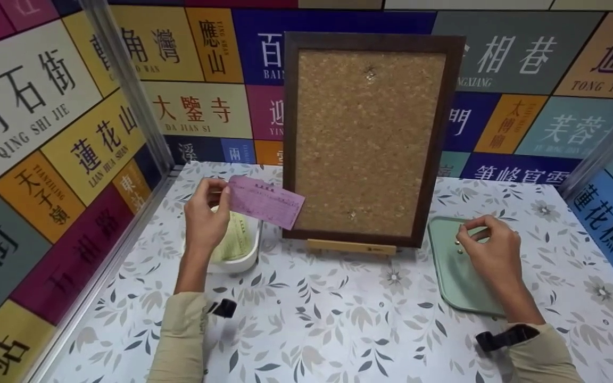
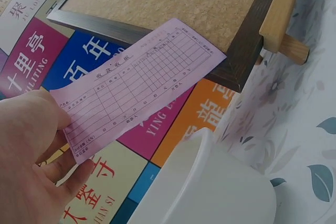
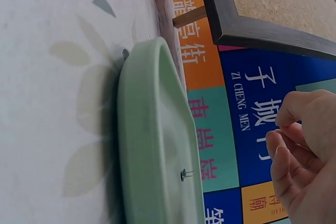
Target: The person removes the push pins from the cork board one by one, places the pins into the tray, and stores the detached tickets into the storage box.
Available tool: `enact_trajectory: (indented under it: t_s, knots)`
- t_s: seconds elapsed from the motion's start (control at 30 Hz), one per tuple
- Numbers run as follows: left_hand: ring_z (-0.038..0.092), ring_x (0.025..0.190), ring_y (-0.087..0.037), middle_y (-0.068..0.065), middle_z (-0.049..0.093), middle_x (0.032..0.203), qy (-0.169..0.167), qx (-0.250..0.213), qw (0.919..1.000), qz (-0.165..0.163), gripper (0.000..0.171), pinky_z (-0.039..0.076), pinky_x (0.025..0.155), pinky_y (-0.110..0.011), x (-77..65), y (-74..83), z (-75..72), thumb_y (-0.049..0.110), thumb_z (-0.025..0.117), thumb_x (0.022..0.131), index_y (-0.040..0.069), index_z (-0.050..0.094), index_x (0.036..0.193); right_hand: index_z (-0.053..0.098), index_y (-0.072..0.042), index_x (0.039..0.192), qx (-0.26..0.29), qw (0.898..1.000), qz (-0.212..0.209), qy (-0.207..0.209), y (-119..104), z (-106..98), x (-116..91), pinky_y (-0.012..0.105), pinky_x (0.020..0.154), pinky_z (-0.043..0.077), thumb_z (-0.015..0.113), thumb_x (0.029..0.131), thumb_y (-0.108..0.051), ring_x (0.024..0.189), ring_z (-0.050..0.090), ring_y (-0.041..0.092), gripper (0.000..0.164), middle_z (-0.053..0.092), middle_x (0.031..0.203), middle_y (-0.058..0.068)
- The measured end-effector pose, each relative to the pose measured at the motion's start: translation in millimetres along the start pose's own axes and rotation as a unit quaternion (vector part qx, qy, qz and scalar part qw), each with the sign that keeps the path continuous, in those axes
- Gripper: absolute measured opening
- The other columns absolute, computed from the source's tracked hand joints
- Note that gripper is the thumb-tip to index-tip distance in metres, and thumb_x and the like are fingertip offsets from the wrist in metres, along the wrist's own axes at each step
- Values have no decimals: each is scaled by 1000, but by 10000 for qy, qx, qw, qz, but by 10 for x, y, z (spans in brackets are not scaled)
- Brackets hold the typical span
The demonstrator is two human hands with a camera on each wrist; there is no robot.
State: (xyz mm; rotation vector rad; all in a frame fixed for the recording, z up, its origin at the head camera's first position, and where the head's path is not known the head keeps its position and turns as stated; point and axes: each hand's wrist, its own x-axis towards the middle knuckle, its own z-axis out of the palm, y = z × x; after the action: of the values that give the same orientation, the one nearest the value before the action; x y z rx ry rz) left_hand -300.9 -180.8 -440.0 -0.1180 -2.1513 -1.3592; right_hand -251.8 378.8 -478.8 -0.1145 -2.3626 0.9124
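Observation:
My left hand [image 1: 208, 215] pinches a pink receipt slip [image 1: 266, 202] by its left end, between thumb and fingers. In the left wrist view the slip [image 2: 142, 90] shows a printed grid and overlaps the lower frame of the cork board [image 1: 365, 143]. Below that hand sits a white tub [image 1: 250, 258] with yellow-green slips [image 1: 234, 236] in it. My right hand [image 1: 493, 250] is over the green tray [image 1: 445, 290], thumb and index fingertips brought together. Small gold thumbtacks [image 1: 460, 251] show beside the fingertips; I cannot tell whether one is between them. The right wrist view shows thumbtacks [image 3: 185, 174] in the tray, pins outward.
The dark-framed cork board leans upright on a wooden stand [image 1: 351, 247] at the middle back. A leaf-patterned cloth [image 1: 328, 319] covers the table. Panels with street names [image 1: 195, 109] rise behind and at both sides.

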Motion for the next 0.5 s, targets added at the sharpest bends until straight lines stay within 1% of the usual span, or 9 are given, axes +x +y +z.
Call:
enact_trajectory:
  t_s: [0.1,0.23,0.37,0.5]
  knots:
    - [76,96,-23,-11,78,111,65,63,9999,118,14,58,88,-31,8,-11,-28,12,66,106,7,71,118,76,-14,94,-68,9999,52,-74,32,0,-3,14,65,42,77,93,-17,66,62,-6,4,78,88,9]
    - [72,91,-21,-11,78,111,178,183,9991,331,14,51,79,-23,19,-28,-64,11,66,106,7,74,116,75,-15,95,-133,9996,131,-197,57,-4,-9,14,64,43,77,94,-18,66,63,-5,3,78,88,7]
    - [66,93,-19,-11,76,113,267,310,9983,419,14,46,76,-24,21,-46,-104,12,66,106,7,75,116,76,-16,95,-191,9991,196,-321,73,-11,-19,14,62,44,76,94,-19,66,63,-5,3,78,88,7]
    - [64,97,-18,-10,75,116,346,356,9980,395,15,45,78,-26,28,-84,-147,12,66,107,8,76,117,76,-15,96,-254,9985,194,-456,99,-21,-22,16,59,45,76,96,-21,65,64,-2,6,79,87,8]
